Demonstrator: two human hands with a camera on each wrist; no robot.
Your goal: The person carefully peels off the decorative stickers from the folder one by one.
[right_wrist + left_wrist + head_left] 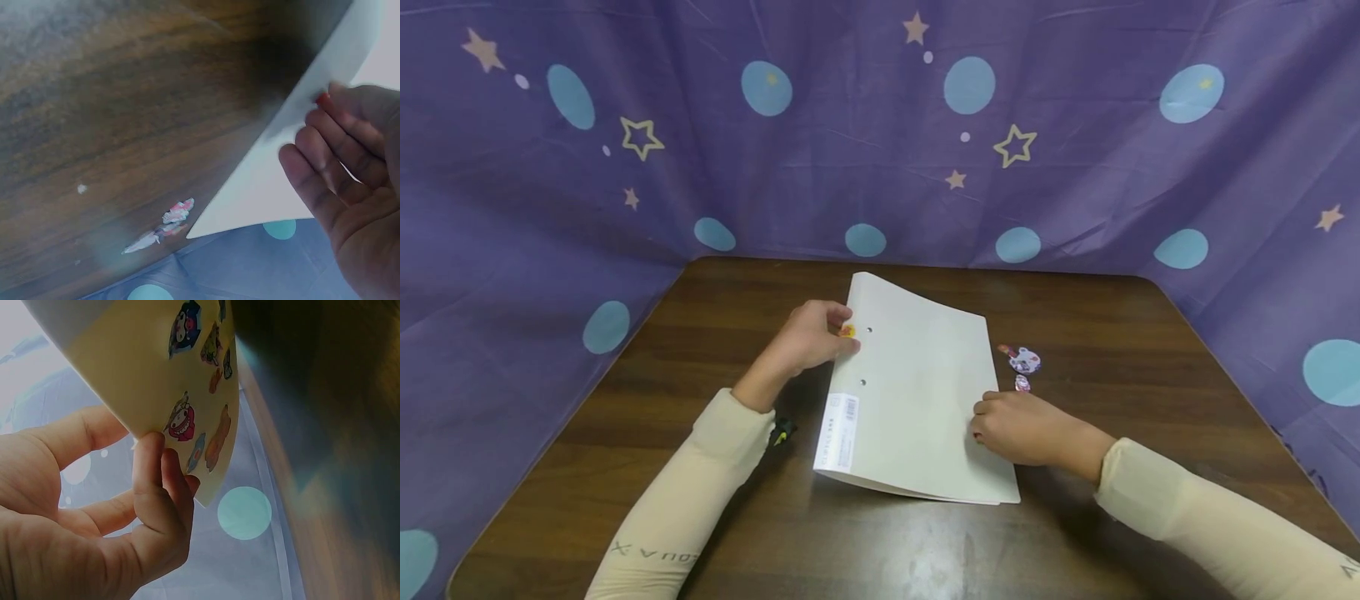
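A white file folder (925,392) lies over the table with its spine lifted on the left. My left hand (811,335) pinches that spine edge between thumb and fingers, beside an orange round sticker (847,331). In the left wrist view, the folder's other face carries several cartoon stickers (181,422). At the folder's right edge, my right hand (1015,427) pinches a small red piece (322,99) between thumb and forefinger, its other fingers loosely bent close over the white cover (250,187). What kind of piece it is, I cannot tell.
Just right of the folder, loose cartoon stickers (1024,360) lie on the brown wooden table (1120,358). A white label (837,433) with a barcode sits low on the spine. Behind hangs a purple curtain (865,192) with stars and dots.
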